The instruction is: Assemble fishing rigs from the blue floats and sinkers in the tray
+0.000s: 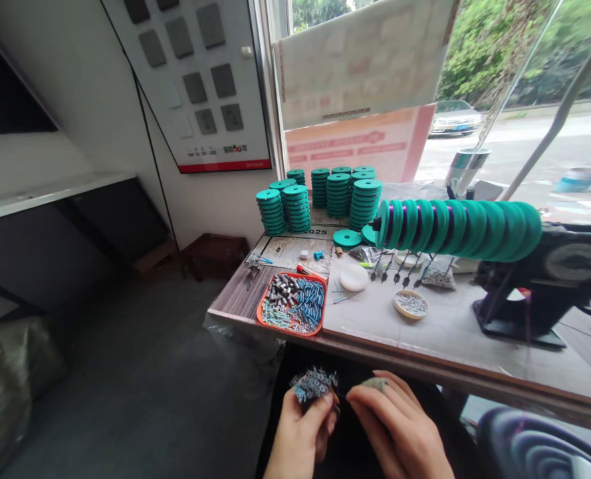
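Observation:
My left hand (308,426) is closed round a bunch of small blue-grey parts (316,384) with ring-like ends and thin wire tips sticking out. Just to its right, my right hand (395,419) has its fingers drawn together toward the bunch, apart from it. What lies in its fingertips, if anything, is too small to make out. A greyish wrap (375,384) covers part of one of its fingers. Both hands are low, in front of the table's near edge, over dark clothing.
An orange tray (259,313) of metal cylinders and blue pieces stands on the table (355,319). Near it are a white lid (354,277) and a dish (411,305) of small grey parts. Stacked green spools (296,207) stand behind; more (455,229) fill a black machine's rod (554,266).

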Tool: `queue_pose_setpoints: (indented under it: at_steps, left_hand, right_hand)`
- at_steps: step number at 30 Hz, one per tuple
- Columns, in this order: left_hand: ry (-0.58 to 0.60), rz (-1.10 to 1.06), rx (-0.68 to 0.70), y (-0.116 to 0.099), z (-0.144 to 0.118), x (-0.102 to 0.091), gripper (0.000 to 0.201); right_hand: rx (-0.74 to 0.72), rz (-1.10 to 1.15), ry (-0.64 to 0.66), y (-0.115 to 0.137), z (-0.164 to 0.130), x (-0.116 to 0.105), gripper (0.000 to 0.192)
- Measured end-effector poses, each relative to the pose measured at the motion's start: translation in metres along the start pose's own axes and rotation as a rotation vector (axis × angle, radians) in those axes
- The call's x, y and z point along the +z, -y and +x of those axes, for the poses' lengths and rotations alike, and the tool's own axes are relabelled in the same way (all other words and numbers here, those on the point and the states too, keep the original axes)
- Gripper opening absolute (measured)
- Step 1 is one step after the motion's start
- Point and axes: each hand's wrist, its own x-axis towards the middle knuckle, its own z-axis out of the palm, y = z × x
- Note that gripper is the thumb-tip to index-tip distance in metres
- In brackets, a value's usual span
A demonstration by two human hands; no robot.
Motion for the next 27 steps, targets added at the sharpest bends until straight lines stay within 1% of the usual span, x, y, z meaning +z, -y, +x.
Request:
queue_pose_setpoints:
  at_steps: [6, 10, 14, 16, 18, 21, 22, 25, 27]
  left_hand:
    - [0.007, 0.004, -0.021, 0.001, 0.001, -0.002, 0.048]
    - [0.004, -0.008, -0.004, 0.001, 0.001, -0.002, 0.047]
    - [0.010, 0.022, -0.036, -0.001, -0.001, -0.001, 0.049]
    - [-0.007, 0.030, -0.039, -0.003, -0.004, 0.000, 0.052]
    - [-0.044, 0.029, -0.021, -0.004, -0.006, 0.000, 0.058]
    - [-0.091, 0.052, 0.061, -0.003, -0.006, -0.002, 0.069]
    - [-0.090, 0.070, 0.100, -0.001, -0.005, -0.003, 0.070]
    - [-0.083, 0.134, 0.207, 0.007, 0.000, -0.009, 0.065]
    - [-0.133, 0.122, 0.221, 0.011, 0.002, -0.011, 0.066]
  right_hand:
    - [0.002, 0.001, -0.003, 0.001, 0.000, 0.001, 0.016]
    - [-0.014, 0.007, 0.014, 0.000, 0.001, 0.001, 0.016]
    - [-0.006, 0.002, -0.002, 0.000, 0.000, 0.001, 0.016]
    - [0.001, -0.006, -0.005, 0.000, 0.000, 0.001, 0.015]
    - [0.021, -0.006, 0.001, 0.000, 0.000, 0.001, 0.014]
    - [0.050, -0.023, -0.005, 0.000, 0.002, 0.001, 0.012]
    - [0.052, -0.041, -0.009, 0.000, 0.002, 0.001, 0.012]
    - [0.075, -0.099, -0.040, -0.001, 0.001, 0.004, 0.016]
    - [0.096, -0.120, -0.039, -0.002, -0.001, 0.006, 0.020]
